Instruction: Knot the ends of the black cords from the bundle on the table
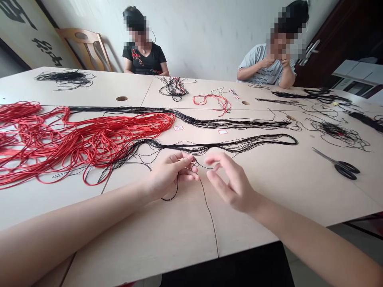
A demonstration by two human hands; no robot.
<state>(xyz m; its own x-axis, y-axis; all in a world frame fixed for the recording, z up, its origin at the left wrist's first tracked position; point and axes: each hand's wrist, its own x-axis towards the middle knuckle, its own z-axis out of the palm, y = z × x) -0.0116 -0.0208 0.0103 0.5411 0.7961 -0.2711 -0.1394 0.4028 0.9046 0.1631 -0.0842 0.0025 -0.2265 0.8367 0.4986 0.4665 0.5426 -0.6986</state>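
- Above the bench (pixel 299 187), the left hand (pixel 172 173) pinches a black cord (pixel 177 185) between its fingers.
- Just beside, the right hand (pixel 235 187) has its fingers parted (scissors (pixel 335 162) lie farther right).

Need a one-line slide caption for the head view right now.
Left hand pinching black cord, right hand open beside it, red cords and scissors on the table.
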